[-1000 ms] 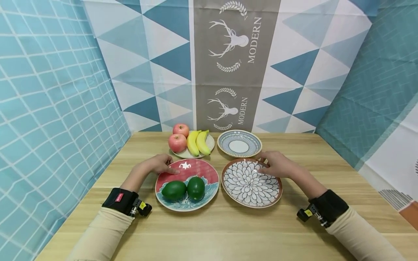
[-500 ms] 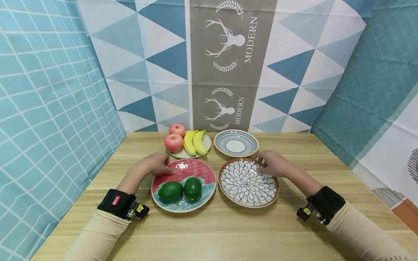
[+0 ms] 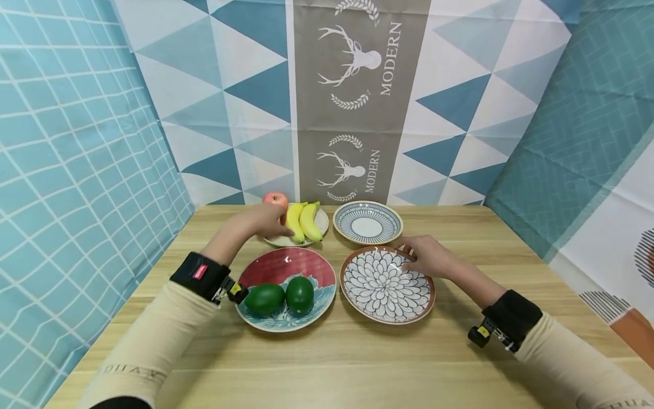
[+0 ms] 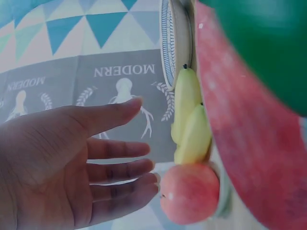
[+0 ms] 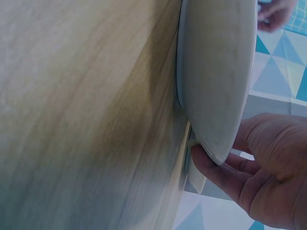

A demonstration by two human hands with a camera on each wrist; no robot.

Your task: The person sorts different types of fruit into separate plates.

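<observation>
My left hand hovers over the small fruit plate at the back, fingers extended and holding nothing. In the left wrist view its fingertips are near an apple. In the head view the hand hides that front apple; a second apple shows behind it. Two bananas lie on the same plate. My right hand pinches the rim of the brown-edged, petal-patterned plate; the right wrist view shows fingers below the rim and thumb above. The red and blue plate bears two dark green oval fruits.
A blue-striped shallow dish stands behind the petal-patterned plate. The wooden table meets a patterned backdrop at the back and a blue tiled cloth on the left.
My left hand has let go of the red and blue plate's edge and moved up and back over the fruit plate. The right hand keeps its hold on the petal-patterned plate.
</observation>
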